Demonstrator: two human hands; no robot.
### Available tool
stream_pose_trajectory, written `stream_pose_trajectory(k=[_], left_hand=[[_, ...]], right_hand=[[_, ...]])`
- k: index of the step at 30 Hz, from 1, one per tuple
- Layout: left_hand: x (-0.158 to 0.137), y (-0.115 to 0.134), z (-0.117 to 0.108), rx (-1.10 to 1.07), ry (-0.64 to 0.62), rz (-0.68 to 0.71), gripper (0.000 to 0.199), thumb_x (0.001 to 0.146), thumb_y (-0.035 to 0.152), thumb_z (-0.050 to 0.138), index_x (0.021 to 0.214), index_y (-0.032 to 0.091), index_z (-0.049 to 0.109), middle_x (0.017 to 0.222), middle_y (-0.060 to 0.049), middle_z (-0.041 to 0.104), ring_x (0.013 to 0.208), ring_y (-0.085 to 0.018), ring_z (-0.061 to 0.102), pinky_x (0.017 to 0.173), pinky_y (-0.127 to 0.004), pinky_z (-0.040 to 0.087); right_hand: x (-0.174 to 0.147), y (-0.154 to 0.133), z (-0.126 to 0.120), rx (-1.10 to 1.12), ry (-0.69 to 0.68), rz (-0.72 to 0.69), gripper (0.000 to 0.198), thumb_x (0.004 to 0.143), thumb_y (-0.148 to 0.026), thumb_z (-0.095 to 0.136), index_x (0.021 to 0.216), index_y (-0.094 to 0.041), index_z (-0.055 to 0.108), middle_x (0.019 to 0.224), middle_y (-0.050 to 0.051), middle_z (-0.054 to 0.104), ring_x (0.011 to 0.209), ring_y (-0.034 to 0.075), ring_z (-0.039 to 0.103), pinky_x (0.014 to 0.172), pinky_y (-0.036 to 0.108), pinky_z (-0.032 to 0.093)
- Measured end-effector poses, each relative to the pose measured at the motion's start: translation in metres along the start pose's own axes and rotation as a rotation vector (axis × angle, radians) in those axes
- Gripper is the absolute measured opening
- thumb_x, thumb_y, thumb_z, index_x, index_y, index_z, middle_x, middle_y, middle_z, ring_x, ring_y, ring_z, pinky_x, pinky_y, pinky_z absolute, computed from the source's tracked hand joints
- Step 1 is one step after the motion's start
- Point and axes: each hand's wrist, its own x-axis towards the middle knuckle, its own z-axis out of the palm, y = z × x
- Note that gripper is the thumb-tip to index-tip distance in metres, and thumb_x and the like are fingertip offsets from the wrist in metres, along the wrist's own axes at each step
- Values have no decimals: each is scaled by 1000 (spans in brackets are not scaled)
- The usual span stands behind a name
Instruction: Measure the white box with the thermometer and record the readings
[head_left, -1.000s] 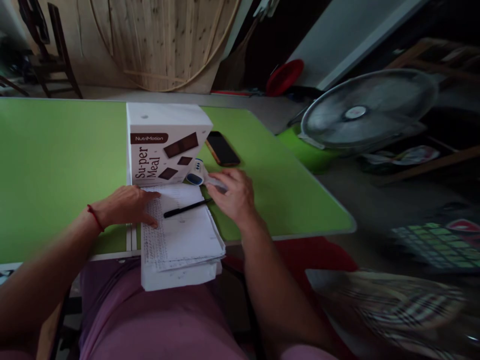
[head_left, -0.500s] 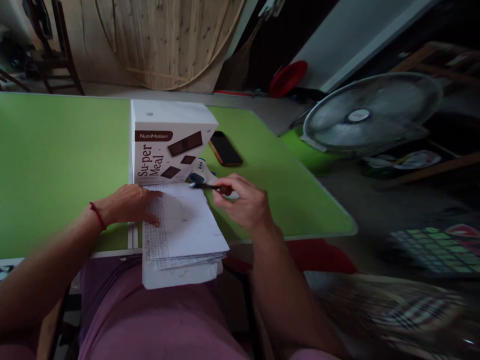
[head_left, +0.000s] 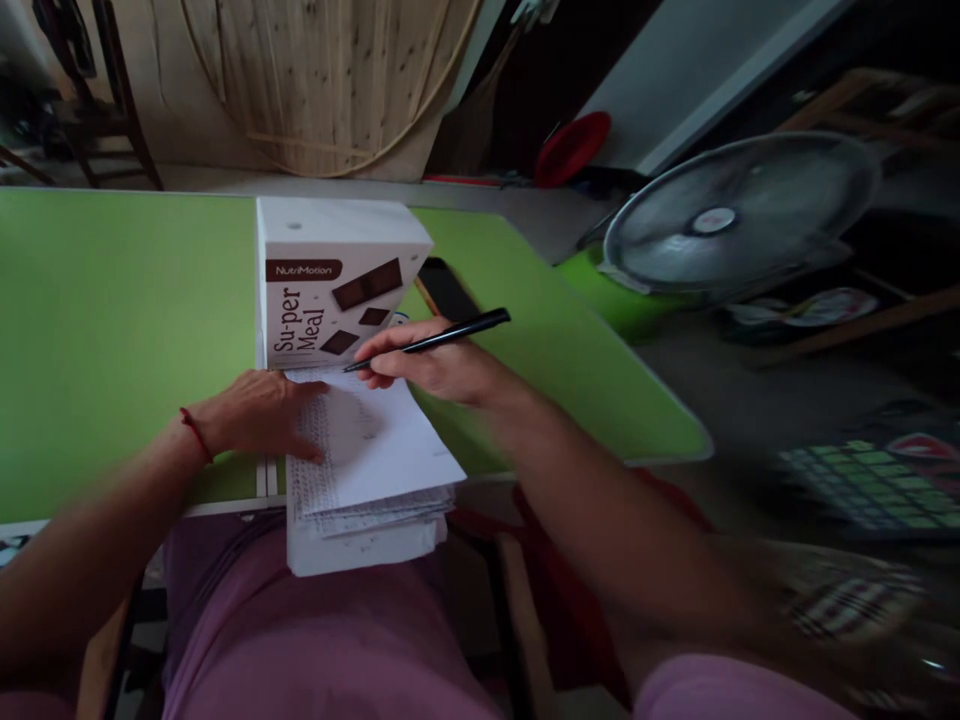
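Observation:
My right hand [head_left: 427, 362] is closed around a black pen [head_left: 472, 326], its tip at the upper part of the top sheet. The pen slants up to the right. Under both hands lies a stack of paper [head_left: 390, 450], its left side covered in rows of handwriting, with the lower end jutting past the table's front edge. My left hand [head_left: 274, 412] rests on the left margin of the sheet, thumb and fingers apart. A white box [head_left: 345, 225] printed "NutriMotion Su-per Meal" stands directly behind the paper. Most of a white-and-blue object [head_left: 400, 319] is hidden behind my right hand.
On the green table [head_left: 127, 330], a phone [head_left: 450, 290] lies right of the box. A large fan [head_left: 739, 215] stands beyond the table's right side. A red basin [head_left: 574, 148] and a round wooden board [head_left: 330, 80] are at the back.
My right hand has moved left over the paper and turned the pen, so its tip now points down at the sheet. My left hand stays on the paper.

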Motion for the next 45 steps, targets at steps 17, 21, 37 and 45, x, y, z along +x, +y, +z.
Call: stream_pose_trajectory(k=[17, 21, 37, 45], left_hand=[[1, 3, -2, 10, -18, -40, 82, 78, 61, 84, 147, 22, 61, 107, -14, 80, 97, -35, 76, 80, -38, 54], [1, 4, -3, -23, -15, -41, 82, 77, 59, 85, 147, 23, 62, 102, -13, 80, 94, -35, 75, 79, -38, 54], [1, 4, -4, 28, -35, -41, 81, 79, 63, 83, 147, 23, 62, 104, -14, 80, 93, -35, 76, 73, -37, 51], [1, 6, -5, 31, -45, -55, 83, 79, 62, 82, 149, 23, 60, 109, -15, 80, 97, -36, 75, 79, -38, 54]], right_hand=[[-4, 56, 48, -286, 444, -237, 9, 78, -33, 66, 75, -25, 65, 66, -1, 68, 62, 16, 60, 65, 30, 53], [-3, 57, 48, -348, 451, -217, 7, 81, -30, 67, 77, -25, 66, 69, -1, 70, 63, 16, 61, 66, 30, 54], [-1, 58, 48, -364, 434, -230, 7, 81, -25, 69, 75, -25, 64, 68, -2, 67, 62, 16, 60, 66, 30, 53], [-2, 59, 47, -352, 441, -212, 6, 82, -25, 68, 76, -23, 66, 66, -2, 66, 63, 16, 60, 66, 29, 52]])
